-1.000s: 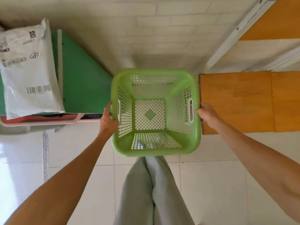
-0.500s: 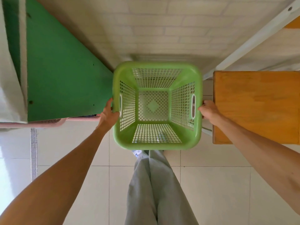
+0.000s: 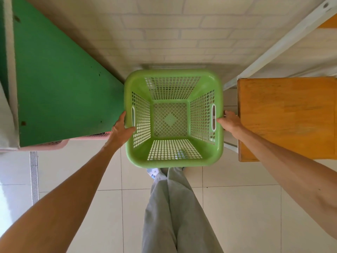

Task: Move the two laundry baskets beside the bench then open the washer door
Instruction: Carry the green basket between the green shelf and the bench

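Observation:
An empty green mesh laundry basket (image 3: 173,161) sits between a green panel and a wooden bench (image 3: 284,117), close to the brick wall. My left hand (image 3: 121,129) grips its left rim beside the handle slot. My right hand (image 3: 229,122) grips the right rim, in the narrow gap next to the bench. A pink basket (image 3: 60,144) shows only as a rim strip under the green panel at the left. No washer is in view.
The green panel (image 3: 54,88) rises on the left with a grey-white edge (image 3: 9,70) beside it. A white metal frame bar (image 3: 284,39) runs diagonally at the upper right. Tiled floor (image 3: 237,207) spreads around my grey-trousered legs (image 3: 175,212). A floor drain strip (image 3: 34,178) lies at the left.
The basket has gone lower and slightly nearer the wall, between panel and bench. The view has tilted down; the white parcel at the left has left the frame. Both hands keep their grip.

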Action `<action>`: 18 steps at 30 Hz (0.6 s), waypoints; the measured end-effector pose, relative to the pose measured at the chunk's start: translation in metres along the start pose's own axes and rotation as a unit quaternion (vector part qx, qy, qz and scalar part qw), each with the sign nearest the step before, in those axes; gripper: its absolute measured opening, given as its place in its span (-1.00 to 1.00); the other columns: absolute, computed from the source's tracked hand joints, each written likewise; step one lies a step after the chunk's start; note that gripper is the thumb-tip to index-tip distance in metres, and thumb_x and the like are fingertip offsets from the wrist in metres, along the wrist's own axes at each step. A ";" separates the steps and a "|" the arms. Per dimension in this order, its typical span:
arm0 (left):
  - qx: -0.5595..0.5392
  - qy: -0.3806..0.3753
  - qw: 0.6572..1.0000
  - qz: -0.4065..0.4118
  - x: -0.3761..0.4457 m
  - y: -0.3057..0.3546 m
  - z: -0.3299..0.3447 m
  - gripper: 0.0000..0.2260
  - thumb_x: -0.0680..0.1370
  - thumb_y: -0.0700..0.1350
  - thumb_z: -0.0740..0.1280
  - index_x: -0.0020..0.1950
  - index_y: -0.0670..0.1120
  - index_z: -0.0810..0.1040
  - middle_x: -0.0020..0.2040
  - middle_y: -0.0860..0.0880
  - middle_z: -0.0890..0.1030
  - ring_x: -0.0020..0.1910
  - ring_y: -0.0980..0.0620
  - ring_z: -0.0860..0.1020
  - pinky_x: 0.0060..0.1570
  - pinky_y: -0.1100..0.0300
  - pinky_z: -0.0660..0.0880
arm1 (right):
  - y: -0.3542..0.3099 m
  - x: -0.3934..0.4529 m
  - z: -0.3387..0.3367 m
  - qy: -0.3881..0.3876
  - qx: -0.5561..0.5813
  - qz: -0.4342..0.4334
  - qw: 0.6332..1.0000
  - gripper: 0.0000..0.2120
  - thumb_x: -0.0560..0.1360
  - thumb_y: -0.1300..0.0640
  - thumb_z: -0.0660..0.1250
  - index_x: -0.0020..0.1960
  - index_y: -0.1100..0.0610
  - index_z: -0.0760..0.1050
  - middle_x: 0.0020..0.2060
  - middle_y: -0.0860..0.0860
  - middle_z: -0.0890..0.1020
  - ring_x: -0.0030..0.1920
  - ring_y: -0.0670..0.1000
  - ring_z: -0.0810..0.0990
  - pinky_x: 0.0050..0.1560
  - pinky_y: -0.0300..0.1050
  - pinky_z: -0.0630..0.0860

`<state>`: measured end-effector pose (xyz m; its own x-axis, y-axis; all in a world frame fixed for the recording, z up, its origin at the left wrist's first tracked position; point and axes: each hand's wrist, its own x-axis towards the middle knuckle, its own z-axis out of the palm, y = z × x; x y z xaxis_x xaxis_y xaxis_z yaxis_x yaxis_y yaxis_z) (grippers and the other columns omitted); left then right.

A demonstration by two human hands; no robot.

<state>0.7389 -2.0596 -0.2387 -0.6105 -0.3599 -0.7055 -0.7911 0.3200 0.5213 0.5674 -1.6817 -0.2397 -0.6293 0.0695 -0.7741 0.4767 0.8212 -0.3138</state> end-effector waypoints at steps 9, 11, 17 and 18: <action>0.102 -0.036 0.989 0.100 -0.115 0.106 -0.063 -0.29 0.55 0.06 0.42 0.60 -0.08 0.19 0.54 -0.14 0.34 0.51 -0.14 0.31 0.47 -0.14 0.28 | -0.059 -0.164 -0.049 -0.031 -0.024 -0.090 0.995 -0.59 0.62 0.04 0.29 0.44 0.13 0.40 0.23 0.10 0.63 0.05 0.09 0.66 0.06 -0.06 0.59; 0.129 -0.028 0.981 0.143 -0.157 0.133 -0.081 -0.31 0.54 0.10 0.42 0.58 -0.11 0.25 0.49 -0.16 0.42 0.47 -0.16 0.37 0.45 -0.13 0.31 | -0.067 -0.213 -0.067 -0.022 -0.002 -0.097 0.995 -0.51 0.64 -0.04 0.24 0.50 0.13 0.33 0.29 0.11 0.60 0.14 0.13 0.64 0.03 -0.12 0.50; 0.254 -0.008 0.940 0.226 -0.255 0.198 -0.114 -0.24 0.54 0.28 0.30 0.61 -0.07 0.17 0.54 -0.18 0.33 0.51 -0.20 0.28 0.45 -0.23 0.27 | -0.058 -0.337 -0.105 0.023 0.002 -0.120 0.992 -0.42 0.67 -0.08 0.17 0.60 0.17 0.19 0.50 0.16 0.39 0.46 0.19 0.40 0.36 -0.01 0.36; 0.273 -0.009 0.931 0.242 -0.267 0.207 -0.113 -0.24 0.53 0.30 0.29 0.60 -0.05 0.17 0.53 -0.18 0.33 0.51 -0.21 0.28 0.44 -0.26 0.28 | -0.051 -0.352 -0.108 0.034 0.002 -0.110 0.993 -0.42 0.67 -0.08 0.16 0.59 0.19 0.19 0.52 0.17 0.35 0.50 0.18 0.35 0.42 0.02 0.33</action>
<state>0.7339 -1.9964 0.1123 -0.8855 -0.0452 -0.4624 -0.2842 0.8401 0.4620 0.6986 -1.6866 0.1079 -0.7583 -0.0741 -0.6477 0.3247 0.8185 -0.4739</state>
